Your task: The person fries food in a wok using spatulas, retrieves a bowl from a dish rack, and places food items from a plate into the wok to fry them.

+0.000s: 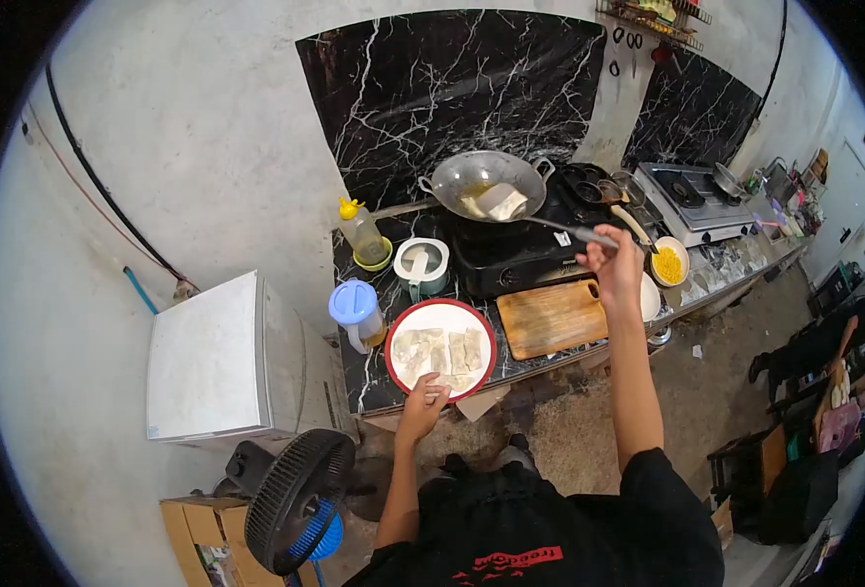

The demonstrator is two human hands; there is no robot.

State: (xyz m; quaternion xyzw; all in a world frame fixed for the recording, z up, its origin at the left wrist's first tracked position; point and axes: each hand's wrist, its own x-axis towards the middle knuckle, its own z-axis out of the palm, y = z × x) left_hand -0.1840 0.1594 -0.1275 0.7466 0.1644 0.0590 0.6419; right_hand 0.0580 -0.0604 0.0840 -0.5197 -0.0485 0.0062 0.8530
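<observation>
My right hand (611, 256) is closed around the handle of a spatula (569, 230). Its flat blade reaches into a wok (511, 171) on the stove, beside pale wrapped pieces (504, 205) in oil. At the near edge of a red-rimmed white plate (488, 338), my left hand (425, 403) has its fingers bent but apart, close to a pale wrapped roll (457, 382). I cannot tell whether they touch it. Several more flat, pale rolls (466, 349) lie on the plate.
A wooden cutting board (553, 321) lies before the black stove (496, 279). Left stand a blue-lidded jug (354, 305), a lidded container (422, 262) and a yellow-topped bottle (361, 230). A bowl of yellow bits (669, 262) sits right. A fan (300, 499) stands low left.
</observation>
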